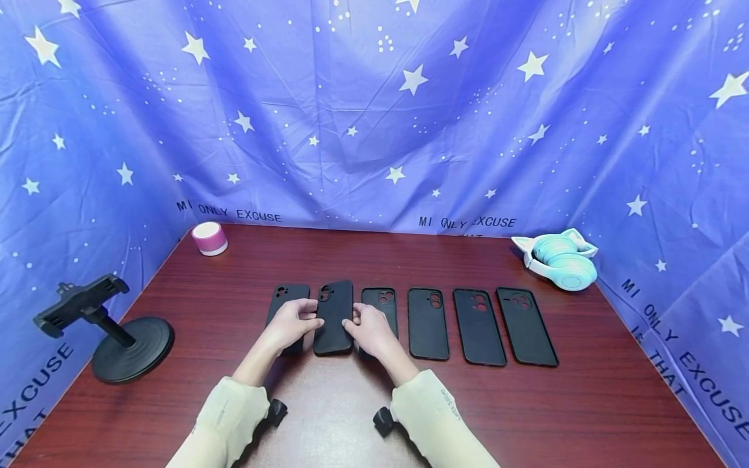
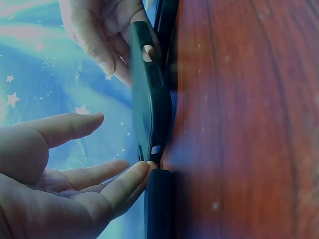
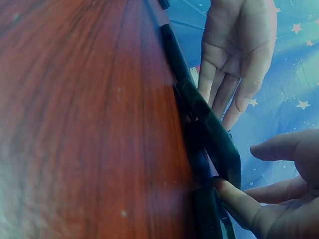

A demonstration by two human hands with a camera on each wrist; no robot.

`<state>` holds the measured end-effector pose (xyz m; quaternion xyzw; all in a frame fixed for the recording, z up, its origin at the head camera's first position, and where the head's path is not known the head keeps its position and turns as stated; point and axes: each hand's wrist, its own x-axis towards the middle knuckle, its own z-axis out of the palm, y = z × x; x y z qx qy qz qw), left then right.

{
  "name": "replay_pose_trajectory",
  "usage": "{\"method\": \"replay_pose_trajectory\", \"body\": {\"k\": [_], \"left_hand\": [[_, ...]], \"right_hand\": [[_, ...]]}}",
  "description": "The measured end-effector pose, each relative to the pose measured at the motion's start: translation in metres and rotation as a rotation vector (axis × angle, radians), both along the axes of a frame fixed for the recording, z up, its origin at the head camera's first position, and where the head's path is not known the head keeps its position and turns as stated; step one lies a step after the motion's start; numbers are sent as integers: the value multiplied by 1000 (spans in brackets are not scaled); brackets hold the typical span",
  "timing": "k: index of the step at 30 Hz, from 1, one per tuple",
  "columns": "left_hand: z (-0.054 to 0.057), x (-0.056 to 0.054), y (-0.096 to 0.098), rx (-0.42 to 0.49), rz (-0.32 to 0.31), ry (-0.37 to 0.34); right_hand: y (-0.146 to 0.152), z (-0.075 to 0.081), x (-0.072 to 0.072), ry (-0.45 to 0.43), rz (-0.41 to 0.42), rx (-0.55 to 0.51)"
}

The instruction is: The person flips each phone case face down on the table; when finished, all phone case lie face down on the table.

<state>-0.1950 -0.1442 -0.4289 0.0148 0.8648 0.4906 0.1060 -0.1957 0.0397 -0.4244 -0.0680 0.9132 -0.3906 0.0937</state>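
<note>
In the head view a row of black phone cases lies on the table. The second case from the left (image 1: 333, 322) has its outer back up and a camera cutout at its top left. Its right edge is raised off the table in the right wrist view. My left hand (image 1: 294, 323) touches its left side with the fingertips, the thumb (image 2: 75, 127) held apart. My right hand (image 1: 372, 325) has a fingertip (image 3: 222, 186) against the raised right edge, its thumb also apart. The leftmost case (image 1: 292, 296) and third case (image 1: 380, 297) are partly covered by my hands.
To the right lie three more cases, including the rightmost case (image 1: 535, 331), with their hollow insides up. A black phone stand (image 1: 131, 348) is at the left, a pink-and-white cylinder (image 1: 209, 239) at the back left, and cat-ear headphones (image 1: 558, 260) at the back right.
</note>
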Motion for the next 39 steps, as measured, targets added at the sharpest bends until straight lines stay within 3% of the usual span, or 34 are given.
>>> {"method": "replay_pose_trajectory", "body": {"k": [12, 27, 34, 39], "left_hand": [[3, 1, 1, -19, 0, 3], [4, 1, 2, -44, -16, 6], [9, 2, 5, -102, -14, 79], [14, -1, 13, -78, -16, 115]], "right_hand": [[-4, 2, 4, 64, 29, 150], [-5, 6, 9, 48, 22, 136], [2, 11, 6, 97, 28, 108], [14, 17, 0, 142, -1, 64]]}}
